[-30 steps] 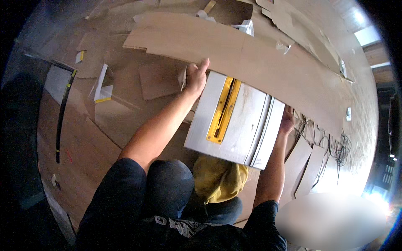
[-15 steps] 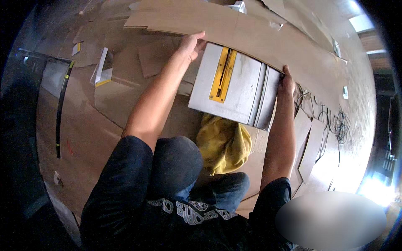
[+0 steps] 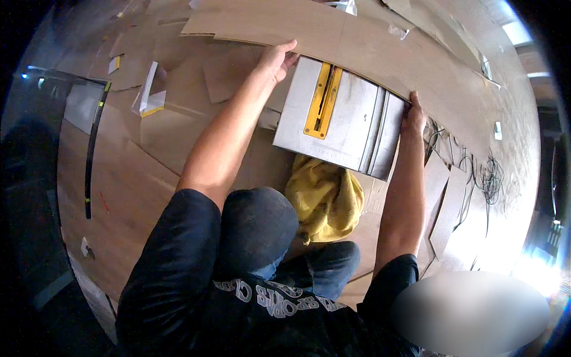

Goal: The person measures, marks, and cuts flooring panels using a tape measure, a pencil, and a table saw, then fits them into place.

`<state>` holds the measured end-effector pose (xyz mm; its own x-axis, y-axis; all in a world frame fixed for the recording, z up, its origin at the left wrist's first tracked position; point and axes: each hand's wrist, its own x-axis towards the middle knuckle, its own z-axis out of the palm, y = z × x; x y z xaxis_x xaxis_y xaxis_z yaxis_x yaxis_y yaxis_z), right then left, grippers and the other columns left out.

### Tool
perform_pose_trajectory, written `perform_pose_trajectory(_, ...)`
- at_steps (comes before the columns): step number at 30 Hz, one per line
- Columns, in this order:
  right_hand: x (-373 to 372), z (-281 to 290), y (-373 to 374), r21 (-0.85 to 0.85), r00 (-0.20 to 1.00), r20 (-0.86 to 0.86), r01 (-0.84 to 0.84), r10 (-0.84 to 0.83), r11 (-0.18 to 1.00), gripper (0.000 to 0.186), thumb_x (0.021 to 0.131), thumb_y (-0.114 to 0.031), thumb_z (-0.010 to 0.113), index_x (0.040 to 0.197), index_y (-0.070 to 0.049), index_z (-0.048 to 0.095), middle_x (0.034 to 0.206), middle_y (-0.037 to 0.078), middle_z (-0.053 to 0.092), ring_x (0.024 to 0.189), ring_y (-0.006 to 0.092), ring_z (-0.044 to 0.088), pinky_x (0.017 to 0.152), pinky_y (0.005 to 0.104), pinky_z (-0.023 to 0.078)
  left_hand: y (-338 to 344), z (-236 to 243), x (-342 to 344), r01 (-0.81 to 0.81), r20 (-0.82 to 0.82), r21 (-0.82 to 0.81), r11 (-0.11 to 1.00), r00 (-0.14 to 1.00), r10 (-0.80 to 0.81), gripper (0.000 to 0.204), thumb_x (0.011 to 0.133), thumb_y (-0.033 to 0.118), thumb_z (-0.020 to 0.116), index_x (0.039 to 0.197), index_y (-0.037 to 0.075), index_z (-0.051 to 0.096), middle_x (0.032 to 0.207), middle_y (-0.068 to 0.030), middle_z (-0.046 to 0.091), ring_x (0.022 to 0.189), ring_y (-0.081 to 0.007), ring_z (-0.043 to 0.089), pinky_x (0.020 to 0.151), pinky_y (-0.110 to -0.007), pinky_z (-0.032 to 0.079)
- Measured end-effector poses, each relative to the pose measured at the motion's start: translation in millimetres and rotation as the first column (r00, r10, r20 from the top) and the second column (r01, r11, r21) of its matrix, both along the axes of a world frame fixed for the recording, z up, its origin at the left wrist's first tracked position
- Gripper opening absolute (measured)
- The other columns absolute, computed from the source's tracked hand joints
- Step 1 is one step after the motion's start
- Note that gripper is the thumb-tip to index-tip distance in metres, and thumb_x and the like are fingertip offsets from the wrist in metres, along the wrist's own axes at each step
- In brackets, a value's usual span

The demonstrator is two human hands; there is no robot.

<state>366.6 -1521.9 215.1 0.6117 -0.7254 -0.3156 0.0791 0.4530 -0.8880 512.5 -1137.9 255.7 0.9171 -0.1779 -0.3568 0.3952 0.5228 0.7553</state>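
A long light-brown board (image 3: 357, 44) lies crosswise over the far part of a small table saw (image 3: 351, 113). The saw's grey metal top carries a yellow slotted insert (image 3: 323, 101). My left hand (image 3: 279, 60) is closed on the board's near edge, just left of the saw, its fingers partly under the board. Farther right, my right hand (image 3: 414, 116) grips the same edge by the saw's right side, thumb up; its other fingers are mostly hidden. Below the saw's near side a yellow cloth bag (image 3: 324, 199) hangs in front of my knees.
Sheets of brown board (image 3: 154, 134) cover the floor to the left. A black bar with yellow marks (image 3: 95, 149) lies at far left. Tangled dark cables (image 3: 491, 178) lie on the floor at right, near cut board pieces (image 3: 449, 205). A white-and-yellow scrap (image 3: 151, 98) rests at left.
The whole view has shifted slightly, so everything sits a little higher and farther right. Both hands keep their hold on the board, with no clear movement of it against the saw.
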Motion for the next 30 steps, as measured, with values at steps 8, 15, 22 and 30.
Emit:
perform_pose_trajectory(8, -5.0, 0.6, -16.4, -0.031, 0.998, -0.060, -0.015, 0.013, 0.999, 0.051, 0.092, -0.026, 0.078, 0.127, 0.007, 0.061, 0.118, 0.011, 0.070, 0.098, 0.0227, 0.067, 0.088, 0.0367, 0.055, -5.2, 1.5, -4.8, 0.024, -0.010, -0.018, 1.000, 1.000, -0.025, 0.029, 0.092, 0.011, 0.075, 0.117, 0.008, 0.061, 0.116, -0.0061, 0.063, 0.108, -0.0189, 0.061, 0.089, -0.032, 0.059)
perform_pose_trajectory(15, -7.8, 9.2, -4.8, -0.068, 0.993, -0.116, -0.001, -0.007, 0.998, 0.041, 0.091, -0.032, 0.080, 0.116, -0.001, 0.069, 0.105, 0.010, 0.073, 0.090, 0.0227, 0.069, 0.079, 0.0361, 0.056, -1.6, -0.6, -9.1, 0.028, 0.002, -0.023, 0.999, 1.000, -0.028, 0.031, 0.093, 0.010, 0.074, 0.120, 0.008, 0.059, 0.119, -0.0065, 0.062, 0.109, -0.0199, 0.061, 0.091, -0.033, 0.056)
perform_pose_trajectory(22, -10.6, 17.2, 6.6, 0.029, 0.998, -0.064, 0.001, 0.001, 1.000, 0.030, 0.094, -0.028, 0.077, 0.111, -0.004, 0.071, 0.105, 0.008, 0.073, 0.094, 0.0205, 0.068, 0.084, 0.0332, 0.056, -2.9, -1.3, -8.1, 0.005, -0.027, 0.011, 1.000, 1.000, -0.004, 0.027, 0.094, 0.010, 0.073, 0.117, 0.007, 0.060, 0.116, -0.0067, 0.062, 0.108, -0.0197, 0.062, 0.092, -0.032, 0.058)
perform_pose_trajectory(30, -11.0, 16.5, 5.2, 0.072, 0.990, -0.132, 0.048, -0.038, 0.996, 0.034, 0.095, -0.026, 0.076, 0.119, -0.002, 0.068, 0.111, 0.008, 0.072, 0.100, 0.0216, 0.068, 0.091, 0.0344, 0.056, -3.0, 8.3, -16.6, -0.021, -0.036, 0.001, 1.000, 0.999, 0.021, 0.030, 0.094, 0.010, 0.073, 0.119, 0.005, 0.058, 0.116, -0.0093, 0.061, 0.107, -0.0209, 0.062, 0.094, -0.033, 0.058)
